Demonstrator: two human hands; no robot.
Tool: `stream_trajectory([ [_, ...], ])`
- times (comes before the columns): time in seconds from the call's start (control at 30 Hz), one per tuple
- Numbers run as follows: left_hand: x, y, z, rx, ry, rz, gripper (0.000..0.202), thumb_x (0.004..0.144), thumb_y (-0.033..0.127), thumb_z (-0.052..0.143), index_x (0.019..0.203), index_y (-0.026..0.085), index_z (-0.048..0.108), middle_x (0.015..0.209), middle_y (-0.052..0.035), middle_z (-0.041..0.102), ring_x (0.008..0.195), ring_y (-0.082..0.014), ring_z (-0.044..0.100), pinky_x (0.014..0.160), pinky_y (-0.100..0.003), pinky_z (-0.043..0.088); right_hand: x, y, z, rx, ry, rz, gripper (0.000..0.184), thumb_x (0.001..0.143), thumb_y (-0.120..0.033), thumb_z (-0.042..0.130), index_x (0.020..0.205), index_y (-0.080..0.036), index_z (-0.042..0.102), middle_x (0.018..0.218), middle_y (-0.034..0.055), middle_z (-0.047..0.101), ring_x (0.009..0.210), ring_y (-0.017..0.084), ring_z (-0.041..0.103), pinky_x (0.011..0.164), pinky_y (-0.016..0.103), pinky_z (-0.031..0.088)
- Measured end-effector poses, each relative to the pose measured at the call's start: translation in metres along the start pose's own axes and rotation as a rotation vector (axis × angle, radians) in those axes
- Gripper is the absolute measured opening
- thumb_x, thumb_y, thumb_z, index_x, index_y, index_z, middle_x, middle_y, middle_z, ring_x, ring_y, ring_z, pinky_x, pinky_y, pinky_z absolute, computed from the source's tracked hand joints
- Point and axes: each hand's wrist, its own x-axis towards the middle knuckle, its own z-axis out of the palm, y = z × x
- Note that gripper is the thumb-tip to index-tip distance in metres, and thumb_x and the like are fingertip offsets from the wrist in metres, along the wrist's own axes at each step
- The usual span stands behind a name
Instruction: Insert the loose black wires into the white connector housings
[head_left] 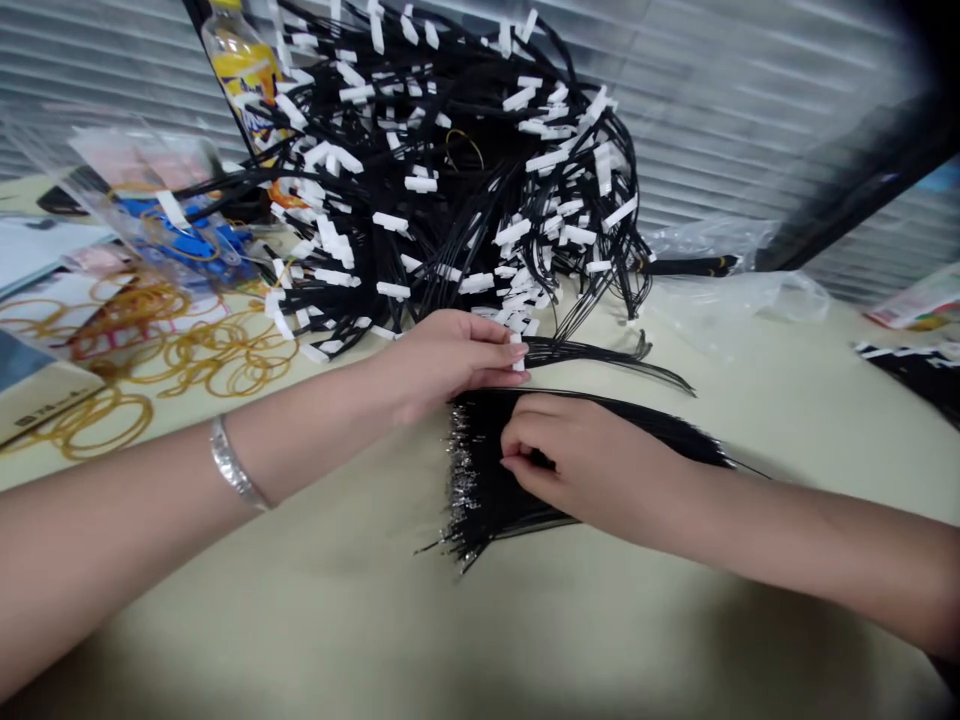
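My left hand [480, 355] pinches a white connector [518, 352] between thumb and fingers. Several thin black wires [600, 352] trail from this connector to the right. Just below lies a thick flat bundle of loose black wires [480, 500], their bare metal terminals [461, 470] lined up at the left end. Over that bundle, my right hand [570, 450] is closed, thumb and index finger curled close together. Whether a wire sits in its fingertips I cannot make out against the black bundle.
Behind my hands rises a big heap of black cables with white connectors [420, 185]. To the left are yellow rubber bands [225, 350], a plastic bag of blue parts [195, 235] and a drink bottle [240, 65]. Clear plastic bags [735, 300] lie at right.
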Motion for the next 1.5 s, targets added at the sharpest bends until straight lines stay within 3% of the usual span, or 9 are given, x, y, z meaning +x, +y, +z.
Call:
stream_trajectory([
  [0.3, -0.002, -0.002, 0.005, 0.025, -0.060, -0.014, 0.014, 0.068, 0.015, 0.069, 0.076, 0.007, 0.060, 0.070, -0.0001, 0.059, 0.064, -0.0064, 0.061, 0.075, -0.021, 0.052, -0.002, 0.002, -0.002, 0.130, -0.029, 0.014, 0.011, 0.079, -0.014, 0.052, 0.074, -0.015, 0.062, 0.073, -0.0021, 0.057, 0.069, 0.006, 0.046, 0.062, 0.019, 0.037],
  [0.43, -0.001, 0.002, 0.003, 0.030, -0.025, 0.016, 0.009, 0.071, 0.011, 0.066, 0.076, 0.007, 0.060, 0.068, 0.0005, 0.058, 0.063, -0.0056, 0.061, 0.073, -0.020, 0.051, 0.002, 0.005, 0.000, 0.095, -0.009, -0.018, 0.016, 0.084, -0.016, 0.048, 0.081, -0.014, 0.063, 0.082, 0.0009, 0.058, 0.074, 0.009, 0.050, 0.068, 0.022, 0.040],
  [0.83, -0.006, 0.007, 0.005, 0.048, -0.072, 0.041, 0.008, 0.073, 0.009, 0.063, 0.073, 0.004, 0.058, 0.066, -0.0003, 0.057, 0.063, -0.0068, 0.061, 0.068, -0.018, 0.050, 0.001, 0.005, 0.003, 0.060, -0.017, 0.016, 0.017, 0.083, -0.022, 0.053, 0.091, -0.016, 0.066, 0.092, 0.0033, 0.059, 0.085, 0.013, 0.054, 0.078, 0.026, 0.043],
  [1.2, -0.003, 0.006, 0.003, 0.058, -0.053, 0.011, 0.008, 0.072, 0.010, 0.064, 0.077, 0.007, 0.060, 0.068, -0.0011, 0.060, 0.064, -0.0077, 0.061, 0.074, -0.024, 0.051, 0.010, 0.005, -0.008, 0.206, -0.118, 0.120, 0.006, 0.076, -0.019, 0.056, 0.076, -0.017, 0.061, 0.076, -0.0011, 0.057, 0.065, 0.007, 0.045, 0.057, 0.020, 0.033],
  [1.37, -0.005, 0.008, 0.003, 0.075, -0.060, 0.009, 0.008, 0.073, 0.011, 0.064, 0.076, 0.007, 0.059, 0.068, -0.0008, 0.059, 0.064, -0.0073, 0.061, 0.073, -0.023, 0.050, 0.007, 0.005, -0.005, 0.229, -0.126, 0.132, 0.016, 0.081, -0.027, 0.055, 0.091, -0.020, 0.065, 0.087, -0.0005, 0.060, 0.071, 0.009, 0.050, 0.063, 0.022, 0.038],
  [1.5, -0.005, 0.008, 0.004, 0.065, -0.054, 0.002, 0.009, 0.072, 0.011, 0.065, 0.077, 0.006, 0.059, 0.068, -0.0004, 0.059, 0.063, -0.0073, 0.061, 0.071, -0.022, 0.050, 0.007, 0.006, 0.001, 0.255, -0.067, 0.085, 0.015, 0.082, -0.024, 0.055, 0.088, -0.019, 0.069, 0.088, -0.0002, 0.063, 0.080, 0.010, 0.053, 0.072, 0.023, 0.040],
])
